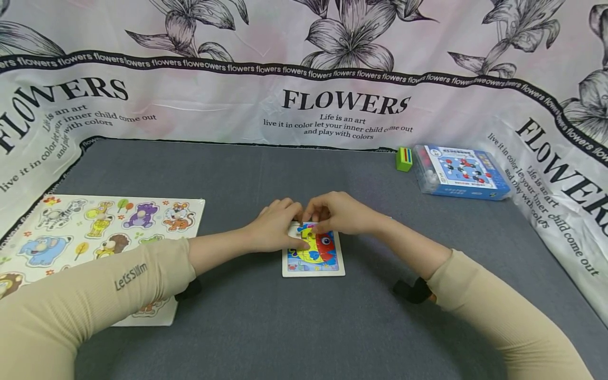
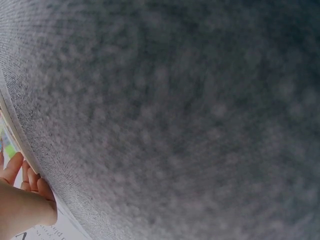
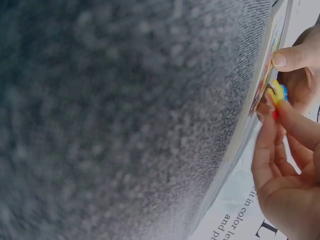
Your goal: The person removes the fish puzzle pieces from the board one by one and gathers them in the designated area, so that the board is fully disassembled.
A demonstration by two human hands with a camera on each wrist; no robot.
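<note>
A small white-framed jigsaw puzzle (image 1: 313,258) with a yellow and red fish on blue lies on the grey table in the head view. My left hand (image 1: 273,227) holds it at its upper left, thumb resting on the picture and the other fingers bent near the far edge. At the upper right of the frame, my right hand (image 1: 344,214) pinches a puzzle piece (image 3: 276,93) between thumb and fingertips. The right wrist view shows this piece as yellow, blue and red, tilted just over the board. In the left wrist view only part of a hand shows at the edge.
A large white animal board (image 1: 192,216) lies at the left, partly under the left sleeve. At the back right stand a blue-and-clear plastic box (image 1: 467,171) and a small green block (image 1: 404,159) with coloured stripes. A flower-printed cloth (image 1: 204,105) hangs behind the table.
</note>
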